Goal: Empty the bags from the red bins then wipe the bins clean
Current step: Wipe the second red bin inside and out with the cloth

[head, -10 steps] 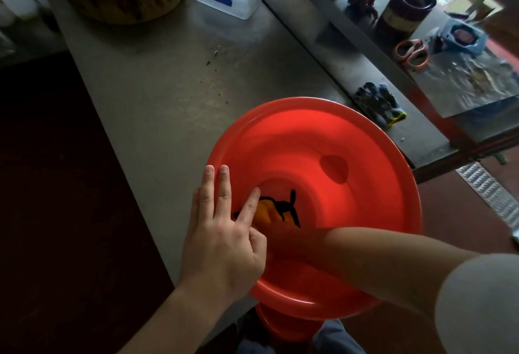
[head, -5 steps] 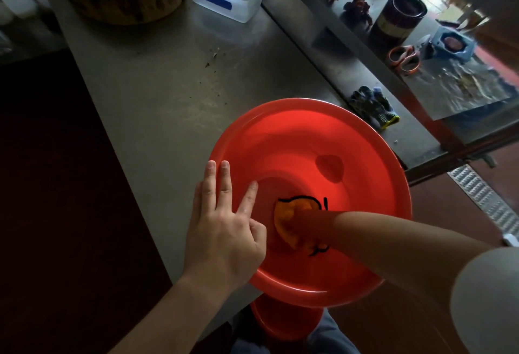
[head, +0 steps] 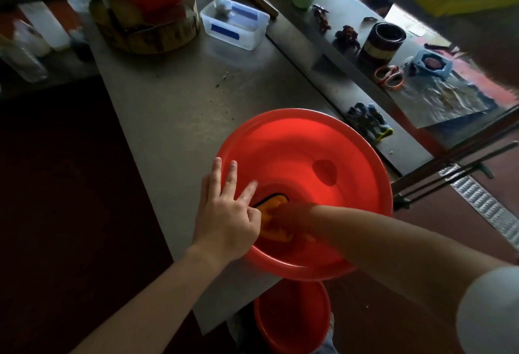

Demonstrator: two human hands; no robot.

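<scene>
I see the red bin (head: 303, 154) standing mouth up. My left hand (head: 227, 219) rests on the bin's left rim, fingers straight and slightly spread, steadying it. My right hand (head: 293, 213) is down inside the bin on the orange cloth (head: 273, 203); I cannot tell whether it grips or presses flat. The cloth lies low in the bin, by its left wall, directly under the right hand, which I judge the nearer for the next wiping stroke
</scene>
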